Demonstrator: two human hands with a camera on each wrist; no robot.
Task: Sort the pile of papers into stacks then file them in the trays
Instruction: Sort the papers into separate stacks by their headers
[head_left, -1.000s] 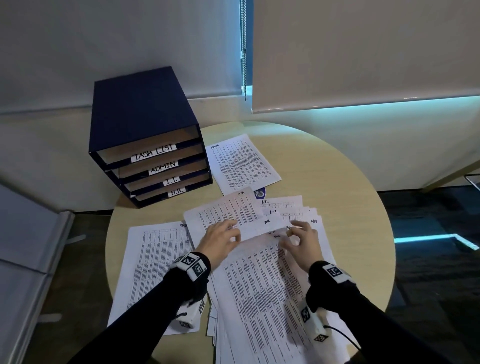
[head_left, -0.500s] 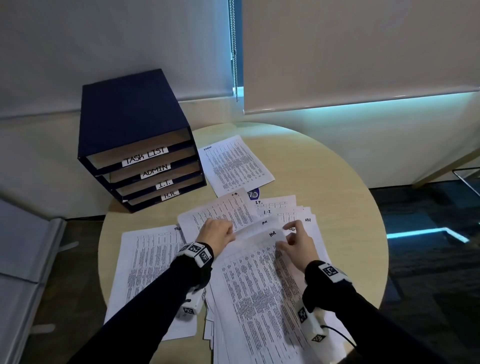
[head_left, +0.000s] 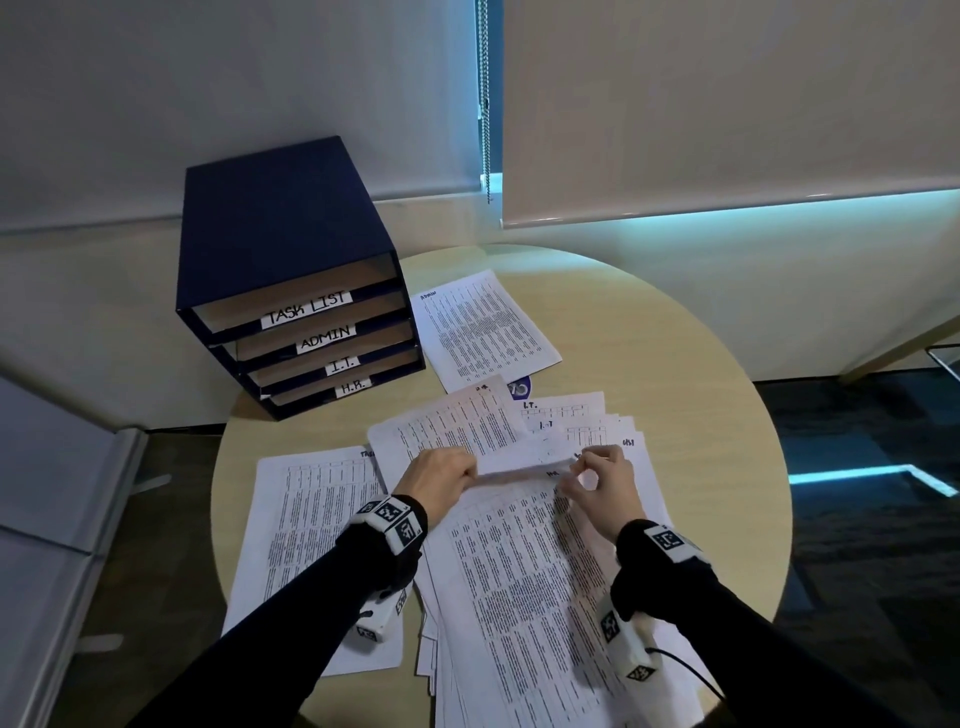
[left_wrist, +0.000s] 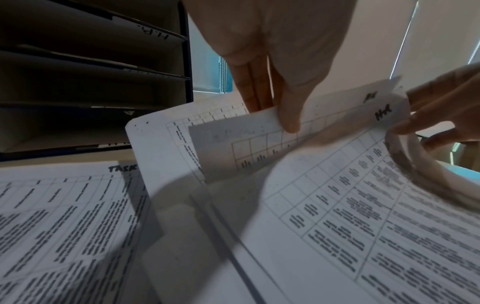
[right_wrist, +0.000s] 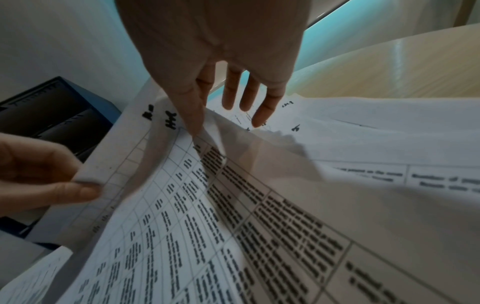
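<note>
— Doing what with the left grip (head_left: 441, 480)?

— Pinching the far edge of the top sheet (head_left: 524, 460). Pressing the thumb on the near face and tucking the fingers behind it. Clamping tight on the paper.

— And with the right grip (head_left: 597, 480)?

— Pinching the right corner of that same edge between the thumb and first finger. Sticking the other fingers (right_wrist: 259, 98) out straight, not touching anything.

— Lying flat or lifting up?

— Lifting up at the far edge only, curling toward the person. Resting the near part on the pile of papers (head_left: 519, 597). Showing "HR" in black pen near the lifted corner, and the same mark on another sheet right behind it.

— Sitting where, that pile?

— Lying in the middle of the round surface (head_left: 685, 374), fanning out at the far end, hanging a little over the near rim.

— Seeing other papers too?

— Yes. Lying alone on the left, a sheet marked "Task" (head_left: 311, 525). Lying by the trays (head_left: 311, 332), a sheet marked "Admin" (head_left: 485, 327). Peeking out from under the left grip, one slanted sheet (head_left: 452, 421).

— And the trays?

— Standing at the far left of the surface, stacking four high in a dark blue box. Showing labels: TASK LIST, ADMIN, I.T., H.R., top to bottom. Hard to tell about any papers inside.

— Anything behind?

— Hanging down over the window, pale blinds (head_left: 727, 104) with a bead chain (head_left: 484, 104) between them.
</note>
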